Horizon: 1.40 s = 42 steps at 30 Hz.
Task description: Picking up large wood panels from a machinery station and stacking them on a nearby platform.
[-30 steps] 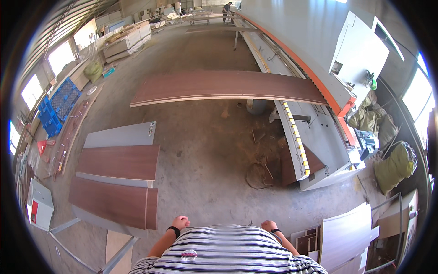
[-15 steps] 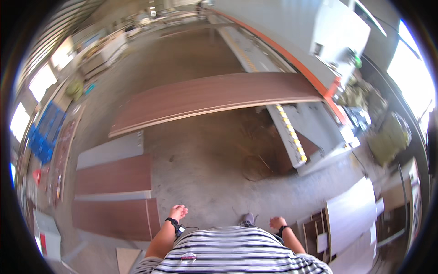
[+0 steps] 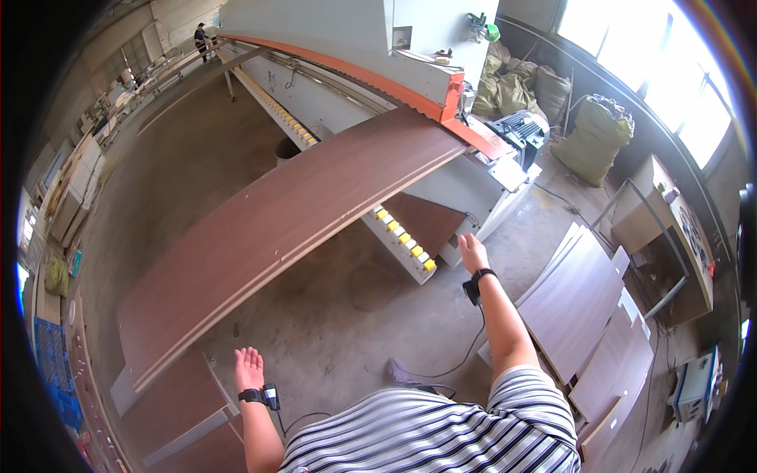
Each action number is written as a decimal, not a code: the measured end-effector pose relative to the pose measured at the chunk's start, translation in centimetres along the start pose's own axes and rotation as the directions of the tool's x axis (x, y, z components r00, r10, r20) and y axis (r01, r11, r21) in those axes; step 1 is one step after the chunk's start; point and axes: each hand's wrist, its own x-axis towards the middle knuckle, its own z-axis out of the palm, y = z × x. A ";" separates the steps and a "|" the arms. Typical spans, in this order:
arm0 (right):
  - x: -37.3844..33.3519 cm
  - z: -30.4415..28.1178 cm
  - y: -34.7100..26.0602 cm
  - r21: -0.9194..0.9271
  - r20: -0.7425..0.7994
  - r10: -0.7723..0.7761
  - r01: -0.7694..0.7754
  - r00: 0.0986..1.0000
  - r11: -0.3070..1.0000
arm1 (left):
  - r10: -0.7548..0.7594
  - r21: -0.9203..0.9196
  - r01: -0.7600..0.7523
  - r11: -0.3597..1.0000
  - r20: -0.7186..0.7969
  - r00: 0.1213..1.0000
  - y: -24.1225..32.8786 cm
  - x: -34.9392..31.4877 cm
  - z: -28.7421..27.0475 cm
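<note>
My left hand (image 3: 249, 369) is held out palm up, fingers spread and nothing in it, near the close edge of a long brown panel (image 3: 300, 213). The panel lies across the edge-banding-like machine (image 3: 465, 185) with its far right end under the orange rail (image 3: 441, 110); its left part reaches out over the floor. My right hand (image 3: 472, 252) is stretched forward near the end of the roller support bar (image 3: 404, 240) with yellow and white rollers, touching nothing. Its fingers point ahead, loosely bent, and it is empty. Both wrists carry black straps with small devices and cables.
Brown and grey panels (image 3: 189, 402) lie at the lower left. Pale boards (image 3: 572, 303) lean at the right, beside a metal-framed bench (image 3: 670, 244). Filled sacks (image 3: 595, 138) stand by the wall. Another person (image 3: 202, 41) stands far back. A cable (image 3: 465, 355) runs near my foot.
My view has swung to the right. My right arm has reached forward and up, away from my body; my left hand is farther out from me, its palm turned up.
</note>
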 end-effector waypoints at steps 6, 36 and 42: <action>9.4 2.4 -3.4 -0.202 0.059 -0.264 0.271 0.963 0.941 | 0.025 -0.245 -0.010 0.970 0.058 0.998 0.6 1.9 9.6; -11.2 1.5 -10.5 -0.682 0.578 -0.035 0.506 0.815 0.528 | -0.059 -0.421 -0.212 0.882 -0.545 0.836 0.9 -14.1 -8.2; -17.6 4.9 -13.3 -0.704 0.607 -0.072 0.578 0.791 0.411 | -0.109 -0.401 -0.114 0.909 -0.492 0.864 -6.4 -9.2 -25.6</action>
